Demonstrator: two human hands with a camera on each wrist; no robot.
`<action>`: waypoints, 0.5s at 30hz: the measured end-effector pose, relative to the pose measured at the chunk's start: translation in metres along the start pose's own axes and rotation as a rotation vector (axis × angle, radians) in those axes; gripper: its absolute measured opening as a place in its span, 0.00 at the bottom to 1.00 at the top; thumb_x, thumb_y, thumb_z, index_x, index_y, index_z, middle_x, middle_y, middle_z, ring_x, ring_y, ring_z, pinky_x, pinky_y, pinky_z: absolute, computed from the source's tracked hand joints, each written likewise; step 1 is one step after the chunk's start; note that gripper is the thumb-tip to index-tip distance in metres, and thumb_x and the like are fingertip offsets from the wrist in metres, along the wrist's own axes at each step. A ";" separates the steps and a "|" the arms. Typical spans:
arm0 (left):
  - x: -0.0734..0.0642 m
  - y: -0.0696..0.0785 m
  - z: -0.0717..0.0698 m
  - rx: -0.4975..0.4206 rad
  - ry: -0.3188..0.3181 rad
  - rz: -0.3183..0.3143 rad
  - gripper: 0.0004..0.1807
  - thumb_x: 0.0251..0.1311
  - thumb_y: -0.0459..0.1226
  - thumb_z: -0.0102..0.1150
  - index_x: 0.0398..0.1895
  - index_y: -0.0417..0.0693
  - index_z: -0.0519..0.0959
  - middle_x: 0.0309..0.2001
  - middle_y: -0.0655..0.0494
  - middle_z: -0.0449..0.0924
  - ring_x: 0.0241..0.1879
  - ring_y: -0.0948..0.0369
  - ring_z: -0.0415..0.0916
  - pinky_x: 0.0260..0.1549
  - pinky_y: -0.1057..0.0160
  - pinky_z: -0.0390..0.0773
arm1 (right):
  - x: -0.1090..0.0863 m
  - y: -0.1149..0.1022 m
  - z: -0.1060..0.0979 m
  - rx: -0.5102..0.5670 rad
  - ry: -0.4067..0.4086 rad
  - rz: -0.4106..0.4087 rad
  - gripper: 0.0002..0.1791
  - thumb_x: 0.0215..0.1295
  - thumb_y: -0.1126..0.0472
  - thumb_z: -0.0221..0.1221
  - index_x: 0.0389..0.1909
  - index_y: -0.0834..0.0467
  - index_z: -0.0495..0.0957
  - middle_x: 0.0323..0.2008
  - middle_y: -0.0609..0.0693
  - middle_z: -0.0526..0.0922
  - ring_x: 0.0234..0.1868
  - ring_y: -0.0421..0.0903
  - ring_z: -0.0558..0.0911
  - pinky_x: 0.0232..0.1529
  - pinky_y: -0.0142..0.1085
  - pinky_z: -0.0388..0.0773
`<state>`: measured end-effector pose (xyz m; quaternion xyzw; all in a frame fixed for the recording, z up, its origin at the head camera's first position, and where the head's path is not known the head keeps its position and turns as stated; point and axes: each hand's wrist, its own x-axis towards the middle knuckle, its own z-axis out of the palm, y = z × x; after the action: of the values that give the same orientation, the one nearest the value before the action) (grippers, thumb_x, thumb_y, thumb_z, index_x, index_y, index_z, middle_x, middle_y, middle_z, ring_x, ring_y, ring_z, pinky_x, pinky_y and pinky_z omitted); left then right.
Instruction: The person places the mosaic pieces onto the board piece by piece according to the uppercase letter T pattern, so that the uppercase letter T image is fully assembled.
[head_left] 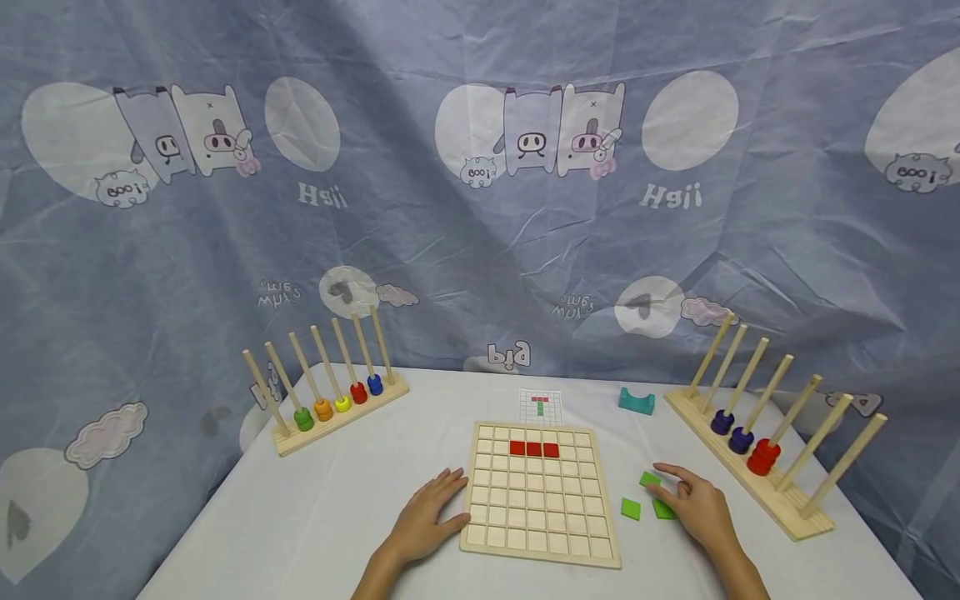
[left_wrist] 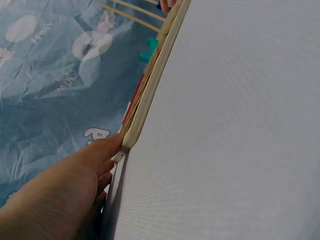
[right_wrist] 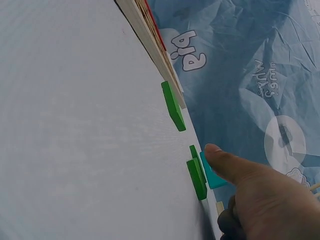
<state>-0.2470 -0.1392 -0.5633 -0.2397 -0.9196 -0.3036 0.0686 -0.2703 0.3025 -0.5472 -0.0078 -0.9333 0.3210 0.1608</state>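
My left hand (head_left: 423, 517) rests at the left edge of a wooden grid board (head_left: 536, 502), fingers extended and thumb against the rim. In the left wrist view, its thumb touches the board's side (left_wrist: 145, 107). Three red square tiles (head_left: 533, 449) lie in a row in the board's second row. My right hand (head_left: 697, 504) hovers over loose green tiles right of the board, thumb and index finger spread apart. One green tile (head_left: 649, 479) lies near those fingertips, another (head_left: 663, 510) partly under the hand, and a third (head_left: 631, 508) closer to the board.
A pattern card (head_left: 540, 407) with red and green squares lies behind the board. Wooden peg racks with coloured rings stand at left (head_left: 341, 418) and right (head_left: 750, 467). A teal notched block (head_left: 637, 402) sits at the back right. A printed curtain (head_left: 420, 233) hangs behind the white table.
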 end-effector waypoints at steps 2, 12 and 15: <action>0.000 0.000 0.000 0.004 0.003 0.006 0.34 0.60 0.56 0.51 0.65 0.48 0.65 0.66 0.54 0.61 0.67 0.52 0.53 0.63 0.47 0.54 | 0.000 0.000 0.000 0.001 -0.005 0.005 0.23 0.51 0.50 0.67 0.48 0.57 0.80 0.10 0.43 0.60 0.12 0.36 0.56 0.11 0.30 0.55; 0.000 0.000 0.000 0.013 0.012 0.018 0.33 0.60 0.56 0.51 0.65 0.48 0.66 0.66 0.53 0.62 0.67 0.51 0.54 0.63 0.47 0.55 | -0.001 -0.001 -0.001 -0.012 -0.070 0.027 0.26 0.52 0.48 0.66 0.49 0.59 0.79 0.10 0.43 0.61 0.12 0.38 0.58 0.12 0.29 0.55; 0.000 0.000 0.000 0.010 0.013 0.016 0.33 0.60 0.56 0.51 0.65 0.47 0.66 0.66 0.53 0.62 0.67 0.51 0.54 0.63 0.47 0.55 | -0.002 -0.001 -0.001 -0.016 -0.088 0.037 0.27 0.51 0.48 0.66 0.49 0.60 0.79 0.10 0.44 0.61 0.13 0.38 0.58 0.13 0.29 0.55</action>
<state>-0.2470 -0.1389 -0.5630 -0.2448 -0.9187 -0.3000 0.0781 -0.2683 0.3020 -0.5467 -0.0122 -0.9417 0.3165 0.1134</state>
